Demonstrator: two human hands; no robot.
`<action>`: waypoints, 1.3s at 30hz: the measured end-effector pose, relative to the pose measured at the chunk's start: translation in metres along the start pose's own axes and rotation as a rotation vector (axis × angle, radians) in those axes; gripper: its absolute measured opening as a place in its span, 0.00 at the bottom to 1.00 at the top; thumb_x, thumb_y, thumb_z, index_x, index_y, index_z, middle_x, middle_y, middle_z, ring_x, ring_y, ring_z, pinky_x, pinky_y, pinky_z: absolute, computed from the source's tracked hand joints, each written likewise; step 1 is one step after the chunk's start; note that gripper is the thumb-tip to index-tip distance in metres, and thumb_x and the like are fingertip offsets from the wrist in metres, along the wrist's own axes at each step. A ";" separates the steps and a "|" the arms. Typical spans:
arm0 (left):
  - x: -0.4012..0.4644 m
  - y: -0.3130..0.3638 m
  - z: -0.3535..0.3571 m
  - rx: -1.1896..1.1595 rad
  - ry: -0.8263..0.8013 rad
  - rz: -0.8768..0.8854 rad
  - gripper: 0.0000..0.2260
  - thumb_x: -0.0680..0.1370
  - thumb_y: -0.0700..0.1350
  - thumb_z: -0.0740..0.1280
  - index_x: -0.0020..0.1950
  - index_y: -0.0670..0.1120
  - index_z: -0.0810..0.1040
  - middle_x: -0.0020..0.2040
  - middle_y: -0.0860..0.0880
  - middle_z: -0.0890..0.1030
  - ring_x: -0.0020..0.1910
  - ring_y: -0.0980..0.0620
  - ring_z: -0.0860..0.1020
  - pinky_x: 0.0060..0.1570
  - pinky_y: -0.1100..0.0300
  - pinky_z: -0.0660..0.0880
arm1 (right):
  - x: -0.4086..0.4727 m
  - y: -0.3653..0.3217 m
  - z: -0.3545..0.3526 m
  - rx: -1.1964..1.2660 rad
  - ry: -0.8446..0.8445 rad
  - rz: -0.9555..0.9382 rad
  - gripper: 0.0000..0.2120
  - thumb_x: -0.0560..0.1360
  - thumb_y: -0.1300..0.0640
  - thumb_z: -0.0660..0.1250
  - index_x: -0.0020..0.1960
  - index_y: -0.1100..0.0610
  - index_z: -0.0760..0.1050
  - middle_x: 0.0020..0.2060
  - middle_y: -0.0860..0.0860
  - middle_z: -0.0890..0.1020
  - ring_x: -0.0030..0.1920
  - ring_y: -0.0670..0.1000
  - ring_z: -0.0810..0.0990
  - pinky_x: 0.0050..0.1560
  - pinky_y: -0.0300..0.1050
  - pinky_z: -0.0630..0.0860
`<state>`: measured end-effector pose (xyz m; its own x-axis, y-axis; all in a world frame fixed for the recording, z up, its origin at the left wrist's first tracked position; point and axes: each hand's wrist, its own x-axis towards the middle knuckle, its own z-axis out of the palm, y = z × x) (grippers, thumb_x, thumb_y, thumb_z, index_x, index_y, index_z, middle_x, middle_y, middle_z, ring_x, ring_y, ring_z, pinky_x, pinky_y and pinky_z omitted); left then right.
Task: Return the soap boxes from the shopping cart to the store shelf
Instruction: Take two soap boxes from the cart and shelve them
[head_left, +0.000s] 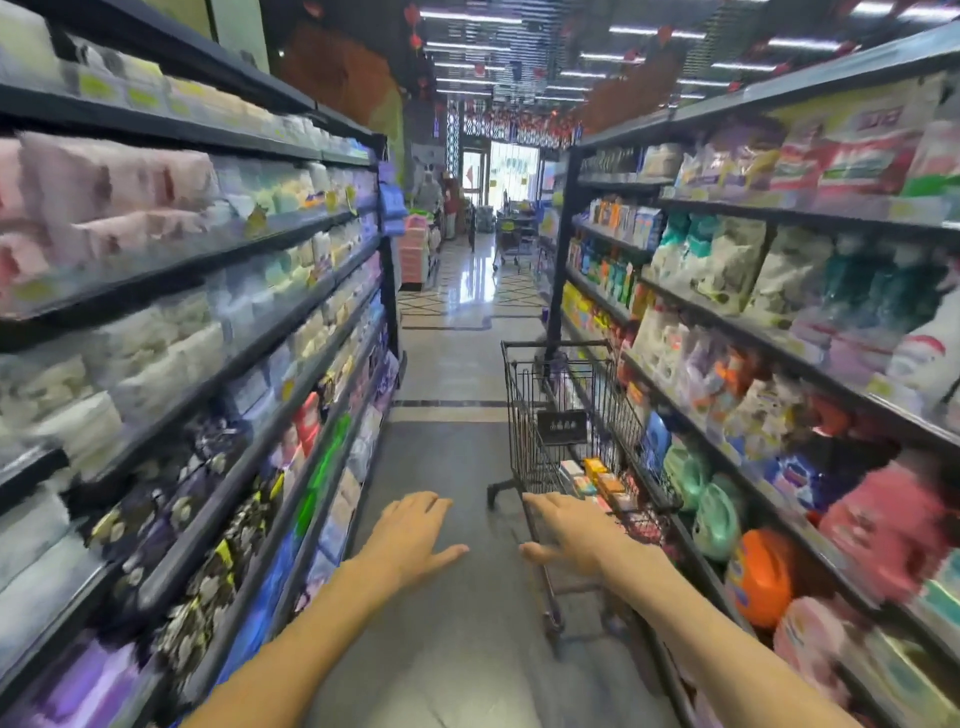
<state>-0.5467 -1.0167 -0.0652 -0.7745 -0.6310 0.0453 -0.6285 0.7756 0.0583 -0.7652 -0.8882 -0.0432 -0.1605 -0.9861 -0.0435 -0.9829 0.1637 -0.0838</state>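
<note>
both hands, left hand (413, 535) and right hand (569, 535), are held out flat and empty before the shopping cart (566, 415); soap boxes (597, 480) are seen inside.

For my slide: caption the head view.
Both open hands reach toward a cart holding soap boxes.

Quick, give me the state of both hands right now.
Left hand: open, fingers spread, holding nothing.
Right hand: open, holding nothing, at the near end of the shopping cart; contact cannot be told.
</note>
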 end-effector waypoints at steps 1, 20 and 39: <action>0.026 -0.010 0.002 0.001 -0.002 0.006 0.51 0.63 0.74 0.39 0.78 0.47 0.62 0.75 0.47 0.67 0.74 0.46 0.65 0.73 0.52 0.63 | 0.025 0.009 0.001 0.005 -0.001 0.008 0.39 0.76 0.37 0.63 0.79 0.55 0.55 0.74 0.54 0.67 0.72 0.56 0.66 0.71 0.49 0.63; 0.525 -0.105 0.019 -0.036 -0.045 0.325 0.36 0.79 0.65 0.61 0.80 0.47 0.59 0.78 0.45 0.65 0.76 0.45 0.63 0.75 0.48 0.62 | 0.405 0.220 -0.032 0.040 -0.001 0.248 0.39 0.76 0.37 0.63 0.79 0.54 0.53 0.75 0.53 0.66 0.73 0.54 0.66 0.71 0.51 0.65; 0.897 0.014 0.092 0.017 -0.222 0.804 0.35 0.78 0.67 0.60 0.79 0.47 0.60 0.73 0.45 0.68 0.72 0.42 0.67 0.71 0.48 0.66 | 0.536 0.489 -0.011 0.262 0.047 0.719 0.28 0.74 0.37 0.66 0.67 0.53 0.70 0.60 0.55 0.77 0.59 0.58 0.76 0.56 0.53 0.75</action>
<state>-1.2571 -1.5699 -0.1155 -0.9826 0.1318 -0.1306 0.1225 0.9895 0.0769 -1.3325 -1.3369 -0.0960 -0.7618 -0.6337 -0.1347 -0.5830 0.7612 -0.2841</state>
